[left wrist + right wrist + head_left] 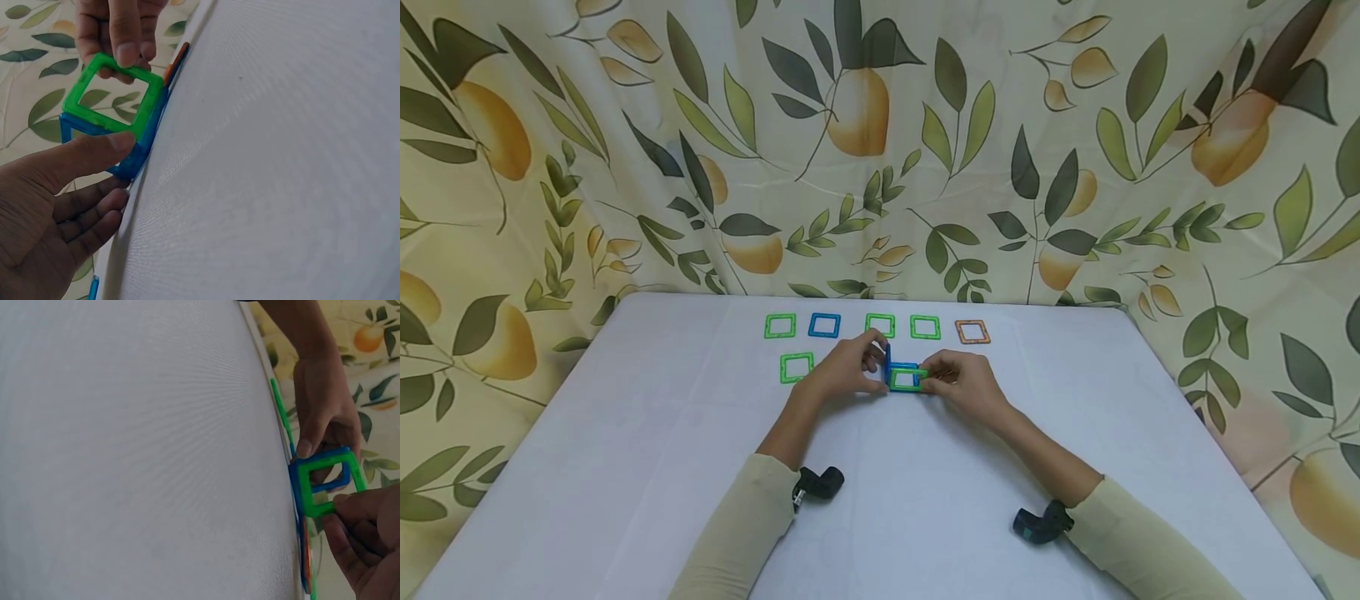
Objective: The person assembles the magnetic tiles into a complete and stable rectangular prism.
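My left hand (pixel 850 367) grips an upright blue magnetic tile (pixel 887 365), a square open frame, at the middle of the table. In the left wrist view the thumb lies against the corner where a green magnetic tile (pixel 147 112) meets the blue one. With thumb and fingertips, my right hand (pixel 967 385) pinches the right side of that green tile, which stands up in front of the upright blue tile's near edge. Another blue tile (pixel 904 365) shows behind the green frame, seemingly flat on the table. Fingers partly cover where the tiles join.
Along the far side of the white table (pixel 625 467) lie several square tiles in a row, including a blue one (pixel 824 315) and an orange one (pixel 973 322). A single green tile (pixel 797 356) lies left of my left hand. Behind hangs a patterned curtain (pixel 865 200).
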`<state>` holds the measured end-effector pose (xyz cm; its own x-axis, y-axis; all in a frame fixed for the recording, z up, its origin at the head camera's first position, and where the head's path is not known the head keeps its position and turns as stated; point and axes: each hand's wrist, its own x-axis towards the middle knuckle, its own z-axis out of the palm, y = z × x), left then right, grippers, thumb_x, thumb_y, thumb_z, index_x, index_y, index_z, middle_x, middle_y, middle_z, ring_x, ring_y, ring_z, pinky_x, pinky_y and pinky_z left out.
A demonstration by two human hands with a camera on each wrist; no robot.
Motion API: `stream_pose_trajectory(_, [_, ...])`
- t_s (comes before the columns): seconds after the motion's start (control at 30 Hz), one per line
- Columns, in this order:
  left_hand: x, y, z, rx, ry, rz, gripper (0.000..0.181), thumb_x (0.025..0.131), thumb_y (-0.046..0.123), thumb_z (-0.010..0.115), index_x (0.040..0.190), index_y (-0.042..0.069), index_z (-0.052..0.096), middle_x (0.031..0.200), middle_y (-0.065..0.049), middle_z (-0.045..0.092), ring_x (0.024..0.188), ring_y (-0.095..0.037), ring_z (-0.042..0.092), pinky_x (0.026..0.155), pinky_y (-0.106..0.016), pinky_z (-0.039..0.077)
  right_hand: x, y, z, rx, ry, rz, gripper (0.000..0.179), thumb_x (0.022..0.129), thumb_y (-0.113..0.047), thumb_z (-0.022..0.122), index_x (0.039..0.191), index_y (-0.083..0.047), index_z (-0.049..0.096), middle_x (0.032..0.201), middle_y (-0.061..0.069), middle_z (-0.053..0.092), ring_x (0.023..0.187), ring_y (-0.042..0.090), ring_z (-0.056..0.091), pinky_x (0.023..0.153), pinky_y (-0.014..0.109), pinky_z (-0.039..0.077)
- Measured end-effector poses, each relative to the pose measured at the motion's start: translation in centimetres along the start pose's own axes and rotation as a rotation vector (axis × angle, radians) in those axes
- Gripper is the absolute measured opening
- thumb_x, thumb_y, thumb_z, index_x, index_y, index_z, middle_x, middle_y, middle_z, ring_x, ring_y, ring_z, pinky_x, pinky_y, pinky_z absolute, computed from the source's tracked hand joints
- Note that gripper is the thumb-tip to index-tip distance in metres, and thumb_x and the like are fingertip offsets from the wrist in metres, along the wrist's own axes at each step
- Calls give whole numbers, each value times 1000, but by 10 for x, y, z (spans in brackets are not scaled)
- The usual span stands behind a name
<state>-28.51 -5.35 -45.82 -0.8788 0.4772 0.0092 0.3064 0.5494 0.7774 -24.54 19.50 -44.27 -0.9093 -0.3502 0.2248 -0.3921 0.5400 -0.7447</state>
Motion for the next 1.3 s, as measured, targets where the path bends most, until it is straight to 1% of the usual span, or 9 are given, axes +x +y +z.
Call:
stream_pose_trajectory(0.2, [0,0,1,-6,9,-4,60,83,9,90,132,14,56,121,-5,72,101,-18,63,92,-34,54,0,1,1,-7,0,6,16,87,1,84,102,0,77,92,5,77,83,19,70,74,28,58])
stream_pose_trajectory(0.4, [0,0,2,-11,5,-8,60,83,10,90,132,14,56,121,-5,71,102,-19,63,92,-34,55,0,3,3,-13,-1,7,15,87,1,83,101,0,77,91,3,76,82,18,70,74,27,58])
stream_pose_trajectory(0.63, [0,-1,2,10,2,-12,60,83,11,91,132,15,56,122,-3,69,103,-18,62,93,-34,54,2,5,2,-39,-6,11,15,88,-1,83,102,-3,77,91,1,76,82,16,70,74,27,58])
stream_pose_trajectory(0.97, [2,-1,4,20,-2,-26,67,81,12,93,137,12,55,125,-3,66,104,-18,61,94,-33,54,3,6,2,-51,-4,-2,15,88,0,83,101,-1,77,90,2,76,81,16,70,72,27,58])
stream_pose_trajectory(1.13, [0,1,3,17,13,-26,65,81,11,93,135,12,56,123,-3,66,103,-18,61,94,-34,54,2,3,2,-38,-7,1,15,88,0,83,101,-1,77,90,4,76,81,17,70,73,29,59])
stream_pose_trajectory(1.3, [-1,2,4,7,29,-28,64,80,10,93,133,12,57,119,-3,67,101,-19,61,92,-34,54,3,5,2,-39,-11,7,14,89,-1,83,101,-1,77,90,4,76,81,17,70,72,27,58])
